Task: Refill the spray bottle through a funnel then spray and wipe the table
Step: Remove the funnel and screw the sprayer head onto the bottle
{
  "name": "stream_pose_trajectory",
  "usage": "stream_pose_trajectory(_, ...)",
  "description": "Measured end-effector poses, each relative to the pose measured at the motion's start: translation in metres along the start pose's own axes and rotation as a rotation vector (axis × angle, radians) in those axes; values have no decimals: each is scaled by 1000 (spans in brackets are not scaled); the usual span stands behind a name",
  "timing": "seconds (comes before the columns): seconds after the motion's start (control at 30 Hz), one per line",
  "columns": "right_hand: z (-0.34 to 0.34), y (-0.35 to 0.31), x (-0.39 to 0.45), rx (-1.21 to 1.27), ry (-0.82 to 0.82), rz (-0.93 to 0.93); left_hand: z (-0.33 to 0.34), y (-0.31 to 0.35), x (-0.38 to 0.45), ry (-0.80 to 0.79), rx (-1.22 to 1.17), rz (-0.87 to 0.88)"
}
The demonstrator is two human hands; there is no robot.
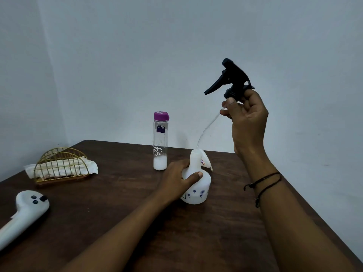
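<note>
Funnel (205, 160) half hidden behind spray bottle (196, 185) gripped by left hand (176, 180); right hand (246, 122) clamps trigger head (230, 79).

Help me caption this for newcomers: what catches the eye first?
The black spray head, lifted high in the right hand, its clear tube trailing down to the open neck of the white spray bottle. The left hand grips that bottle on the dark table.
</note>
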State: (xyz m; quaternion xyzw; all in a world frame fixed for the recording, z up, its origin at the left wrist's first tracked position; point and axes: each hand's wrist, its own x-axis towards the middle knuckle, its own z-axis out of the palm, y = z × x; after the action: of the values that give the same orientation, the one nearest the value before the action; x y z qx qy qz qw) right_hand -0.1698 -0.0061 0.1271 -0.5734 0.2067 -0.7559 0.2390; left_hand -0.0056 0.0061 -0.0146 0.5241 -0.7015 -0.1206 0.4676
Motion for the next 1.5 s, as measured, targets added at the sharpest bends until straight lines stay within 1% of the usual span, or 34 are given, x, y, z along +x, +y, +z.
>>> stream_pose_trajectory(0.3,3,1,-2,5,-39,5,-2,3,-1,-21,-23,-8)
stream_pose_trajectory(0.37,3,4,-4,1,-78,29,-2,3,-1,-19,-30,-2)
stream_pose_trajectory(0.6,2,19,-13,-56,-254,174,-2,3,-1,-26,-27,-2)
stream_pose_trajectory(0.8,1,39,-26,-141,-463,393,-2,1,0,-13,-25,20)
stream_pose_trajectory(1.0,-9,60,-38,-128,-559,579,-1,2,-1,18,-64,36)
stream_pose_trajectory(1.17,-13,63,-38,-128,-685,664,0,3,-2,24,-119,-1)
stream_pose_trajectory(1.33,-11,62,-37,-110,-640,680,3,1,-2,52,-166,-51)
stream_pose_trajectory(1.43,-9,63,-39,-149,-632,648,5,2,-2,64,-191,-71)
stream_pose_trajectory(1.5,-7,64,-42,-171,-596,623,5,2,-2,74,-184,-82)
